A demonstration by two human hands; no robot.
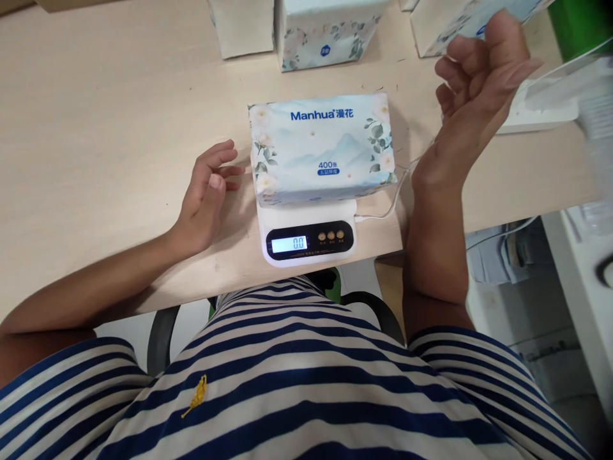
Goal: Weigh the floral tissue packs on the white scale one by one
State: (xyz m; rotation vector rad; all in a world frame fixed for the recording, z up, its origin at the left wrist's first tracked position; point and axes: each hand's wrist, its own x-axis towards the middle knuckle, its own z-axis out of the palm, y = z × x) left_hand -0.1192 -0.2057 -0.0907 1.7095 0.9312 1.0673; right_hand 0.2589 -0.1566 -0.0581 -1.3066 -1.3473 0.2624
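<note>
The left hand (204, 195) has its fingers loosely bent and a little apart, with nothing in them. Just beside those fingertips, to their right, is the Manhua tissue pack (320, 148); I can't tell if they touch it. The right hand (479, 112) is up on the other side, palm turned up, its fingers curled in and its thumb close by, and it holds nothing. The pack is to the left of these fingers and nearer the body. It sits on a white digital scale (310, 213), and the little lit screen (288, 244) says 0.0. A white cord (383, 217) goes into the scale between the two hands. Farther out than the left fingers stand two more tissue packs (324, 41), and another flowery pack (433, 29) is just past the right fingers. All of this is on a pale wooden table (119, 128).
</note>
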